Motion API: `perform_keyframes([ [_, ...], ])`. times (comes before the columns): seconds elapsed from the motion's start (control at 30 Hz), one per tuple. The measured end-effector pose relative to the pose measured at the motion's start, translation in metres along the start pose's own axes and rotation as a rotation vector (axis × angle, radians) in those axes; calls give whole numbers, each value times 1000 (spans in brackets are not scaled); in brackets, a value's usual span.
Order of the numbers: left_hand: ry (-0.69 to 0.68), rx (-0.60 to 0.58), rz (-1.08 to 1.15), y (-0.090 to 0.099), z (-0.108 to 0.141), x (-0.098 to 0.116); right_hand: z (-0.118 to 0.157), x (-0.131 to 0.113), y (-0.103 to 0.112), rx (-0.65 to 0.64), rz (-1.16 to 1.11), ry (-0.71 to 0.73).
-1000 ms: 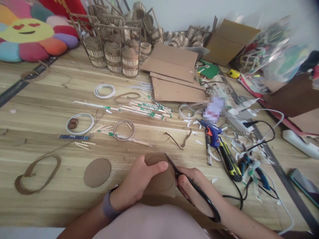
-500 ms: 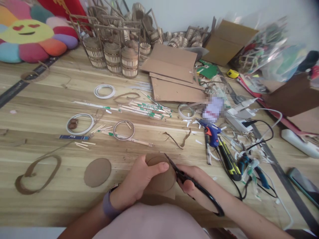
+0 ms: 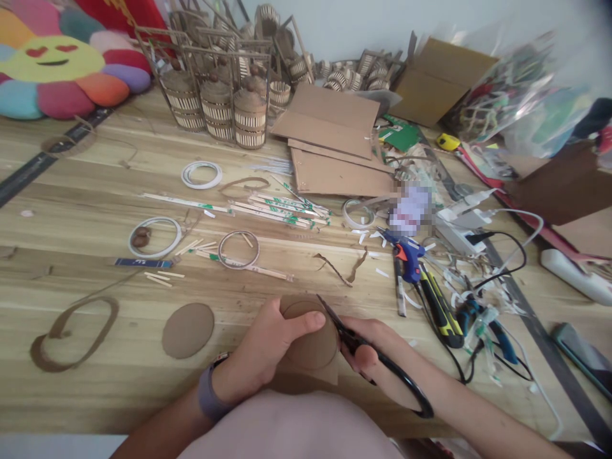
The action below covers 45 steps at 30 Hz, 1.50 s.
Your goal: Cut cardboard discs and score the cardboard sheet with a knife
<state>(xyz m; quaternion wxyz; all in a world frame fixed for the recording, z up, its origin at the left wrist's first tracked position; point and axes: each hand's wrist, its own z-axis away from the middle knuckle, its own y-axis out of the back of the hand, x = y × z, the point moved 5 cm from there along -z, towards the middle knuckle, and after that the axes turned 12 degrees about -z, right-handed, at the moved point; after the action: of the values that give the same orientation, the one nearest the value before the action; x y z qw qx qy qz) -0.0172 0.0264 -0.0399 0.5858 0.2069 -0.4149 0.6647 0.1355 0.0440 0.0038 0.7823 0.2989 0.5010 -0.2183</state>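
Note:
A piece of brown cardboard (image 3: 313,347) with a circle drawn on it is gripped in my left hand (image 3: 268,341), the thumb lying across its top. My right hand (image 3: 370,341) is closed round the handles of black scissors (image 3: 394,370). Their blades meet the cardboard's right edge, along the drawn line. To the left of my left hand lies a cut cardboard disc (image 3: 188,331) flat on the wooden table. Farther left rests a curled strip of cardboard (image 3: 108,326), and thin torn scraps (image 3: 351,274) lie ahead of my hands.
Rolls of tape (image 3: 239,249) and wooden sticks (image 3: 272,210) lie across the middle. A blue glue gun (image 3: 408,255), a yellow-black utility knife (image 3: 442,312) and pliers (image 3: 502,341) with cables are at right. Small slatted buckets (image 3: 249,121) and cardboard sheets (image 3: 335,169) stand or lie behind.
Both hands, the cardboard and the scissors keep nearly the same pose. The whole view has shifted very slightly.

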Motion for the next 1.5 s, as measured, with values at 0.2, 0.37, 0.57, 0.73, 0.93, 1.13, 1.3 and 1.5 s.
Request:
perform_keyframes([
  [0.2, -10, 3, -26, -1, 0, 0, 2, 5, -2, 1, -59, -15],
  [0.37, 4, -2, -40, -1, 1, 2, 4, 7, -4, 11, -98, -12],
  [0.57, -5, -27, -54, -2, -1, 0, 3, 5, -4, 23, -128, -44],
  [0.73, -26, -42, -55, -3, 1, 1, 5, 5, -4, 16, -103, -65],
  [0.93, -45, -66, -83, -4, 2, 3, 6, 10, -3, 22, -74, -73],
  [1.13, -59, 18, -169, 2, 3, 9, 3, 8, 1, 4, -35, -14],
  [1.3, -83, 39, -203, 3, 5, 12, 4, 3, 5, -66, -58, -11],
  [1.5, -68, 23, -194, 1, 2, 10, 0, -5, 6, -62, -36, -20],
])
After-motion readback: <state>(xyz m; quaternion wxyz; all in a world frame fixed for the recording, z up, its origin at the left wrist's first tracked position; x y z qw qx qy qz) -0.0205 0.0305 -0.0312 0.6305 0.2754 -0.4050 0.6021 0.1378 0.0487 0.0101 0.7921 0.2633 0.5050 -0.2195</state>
